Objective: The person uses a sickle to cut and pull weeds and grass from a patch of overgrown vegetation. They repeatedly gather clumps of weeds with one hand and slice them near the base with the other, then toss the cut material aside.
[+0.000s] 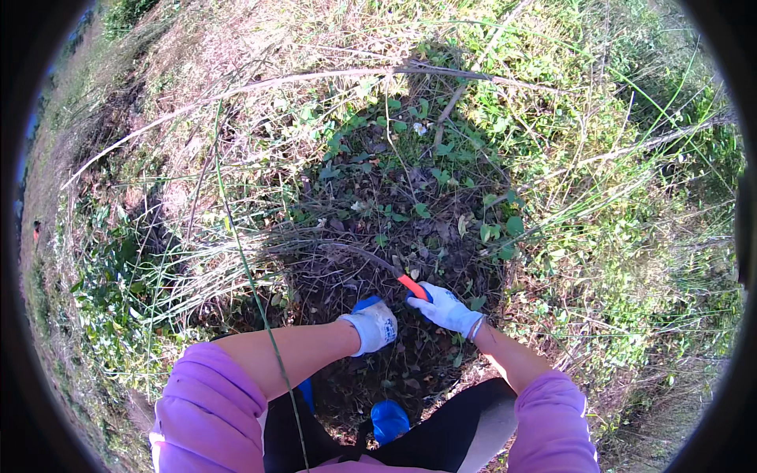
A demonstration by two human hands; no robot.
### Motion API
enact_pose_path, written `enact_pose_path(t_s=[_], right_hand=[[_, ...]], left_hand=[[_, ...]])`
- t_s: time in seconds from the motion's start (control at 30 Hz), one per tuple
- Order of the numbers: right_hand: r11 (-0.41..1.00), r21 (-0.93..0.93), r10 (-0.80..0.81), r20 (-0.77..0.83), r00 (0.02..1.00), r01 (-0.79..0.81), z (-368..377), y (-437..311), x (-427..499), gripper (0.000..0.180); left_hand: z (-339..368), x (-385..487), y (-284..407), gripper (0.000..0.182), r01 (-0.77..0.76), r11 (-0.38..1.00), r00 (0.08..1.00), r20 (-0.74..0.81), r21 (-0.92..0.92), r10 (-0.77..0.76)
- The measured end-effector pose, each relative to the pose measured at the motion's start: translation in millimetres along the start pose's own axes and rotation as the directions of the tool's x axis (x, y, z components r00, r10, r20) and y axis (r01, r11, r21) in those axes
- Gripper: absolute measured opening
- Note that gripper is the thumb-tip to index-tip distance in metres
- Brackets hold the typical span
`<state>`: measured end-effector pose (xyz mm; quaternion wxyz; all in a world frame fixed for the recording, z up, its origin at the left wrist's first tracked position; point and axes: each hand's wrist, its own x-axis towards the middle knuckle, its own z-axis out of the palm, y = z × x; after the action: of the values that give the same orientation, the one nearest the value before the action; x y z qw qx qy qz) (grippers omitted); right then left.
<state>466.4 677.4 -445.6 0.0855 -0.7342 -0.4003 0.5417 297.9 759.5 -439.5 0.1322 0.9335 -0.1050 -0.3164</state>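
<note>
Gloved in white and blue, my right hand (445, 308) is closed around the orange handle (413, 287) of a sickle. The sickle's dark curved blade (366, 254) reaches up and to the left, over dry stems and leaf litter. My left hand (372, 326), in a matching glove, is low over the shaded ground to the left of the handle, not touching it. Its fingers are turned away from view, so whether it grips any stems cannot be told. Left of the blade lies a sheaf of pale grass stalks (225, 266).
A long dry stem (319, 75) arches across the ground ahead. One thin green stalk (251, 284) rises close in front of my left arm. Branches and tall grass (627, 171) lean in from the right. A blue boot toe (390, 421) shows between my knees.
</note>
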Motion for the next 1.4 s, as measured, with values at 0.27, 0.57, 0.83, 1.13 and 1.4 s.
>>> enact_pose_path(t_s=[0.27, 0.57, 0.83, 1.13, 1.4], right_hand=[[0.980, 0.194, 0.032, -0.414, 0.910, 0.053, 19, -2, -75, 0.021], [0.793, 0.603, 0.433, -0.455, 0.778, -0.088, 133, -33, -151, 0.019], [0.515, 0.856, 0.391, -0.283, 0.876, 0.046, 191, -17, -50, 0.014], [0.555, 0.827, 0.484, -0.232, 0.844, -0.091, 241, -14, -15, 0.024], [0.567, 0.815, 0.539, -0.262, 0.800, -0.115, 240, -27, -65, 0.019]], left_hand=[[30, 0, -83, 0.026, -0.025, 0.954, 0.946, -0.301, 0.298, 0.119], [57, 20, -146, 0.037, 0.392, 0.907, 0.850, -0.437, 0.151, -0.295], [64, 14, -163, 0.014, 0.403, 0.915, 0.817, -0.453, 0.008, -0.356], [67, 11, -167, 0.016, 0.469, 0.882, 0.860, -0.214, -0.030, -0.464], [82, -14, -180, 0.019, 0.404, 0.910, 0.869, -0.274, -0.088, -0.412]])
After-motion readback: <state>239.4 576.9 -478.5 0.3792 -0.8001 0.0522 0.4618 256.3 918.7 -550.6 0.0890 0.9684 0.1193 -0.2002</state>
